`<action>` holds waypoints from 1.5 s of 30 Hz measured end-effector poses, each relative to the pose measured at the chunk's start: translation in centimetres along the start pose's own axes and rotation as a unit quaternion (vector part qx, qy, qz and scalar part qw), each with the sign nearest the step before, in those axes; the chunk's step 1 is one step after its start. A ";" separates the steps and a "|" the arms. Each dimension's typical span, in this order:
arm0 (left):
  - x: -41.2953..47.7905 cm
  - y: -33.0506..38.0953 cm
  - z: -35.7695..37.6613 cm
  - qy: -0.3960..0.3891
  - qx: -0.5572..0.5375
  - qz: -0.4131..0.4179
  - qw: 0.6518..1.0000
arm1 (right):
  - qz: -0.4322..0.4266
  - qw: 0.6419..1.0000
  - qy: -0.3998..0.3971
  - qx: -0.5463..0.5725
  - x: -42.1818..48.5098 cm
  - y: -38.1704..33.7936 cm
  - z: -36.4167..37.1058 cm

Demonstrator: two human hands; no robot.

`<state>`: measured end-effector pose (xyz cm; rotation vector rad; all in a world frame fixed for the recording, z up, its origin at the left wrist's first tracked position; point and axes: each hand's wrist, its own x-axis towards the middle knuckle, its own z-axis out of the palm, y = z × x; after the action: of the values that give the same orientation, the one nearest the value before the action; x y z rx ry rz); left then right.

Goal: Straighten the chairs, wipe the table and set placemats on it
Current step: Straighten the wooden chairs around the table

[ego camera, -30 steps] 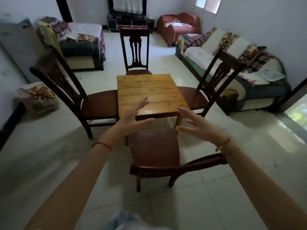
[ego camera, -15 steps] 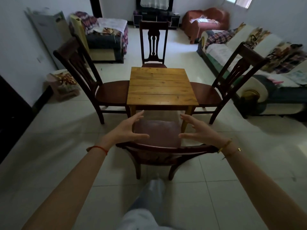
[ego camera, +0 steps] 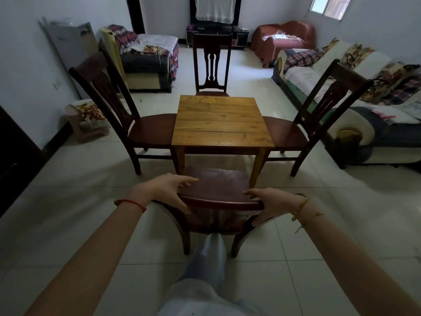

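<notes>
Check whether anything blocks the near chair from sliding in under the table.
Nothing visible does. Both hands, left and right, grip the near chair by its top rail. Its seat points at the gap between the table's two front legs, and the floor there looks bare.

1. No writing, label, brand, number or sign can be read anywhere in the view.
2. The grey panel (ego camera: 70, 45) leaning on the wall at 10 o'clock carries dark marks near its top, too blurred to read.
3. The cushion (ego camera: 90, 111) at 9 o'clock and the sofa covers (ego camera: 355, 57) at 2 o'clock show only floral and checked patterns, with no lettering.
</notes>
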<state>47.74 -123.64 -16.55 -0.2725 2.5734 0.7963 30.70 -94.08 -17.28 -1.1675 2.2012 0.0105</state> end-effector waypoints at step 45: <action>10.2 7.3 -2.8 -0.015 0.083 0.051 0.995 | 0.020 0.999 -0.031 -0.009 3.3 10.7 -7.5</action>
<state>35.50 -119.87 -15.55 -0.0772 2.6232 0.6117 17.43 -92.24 -16.09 -1.1194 2.1733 0.0828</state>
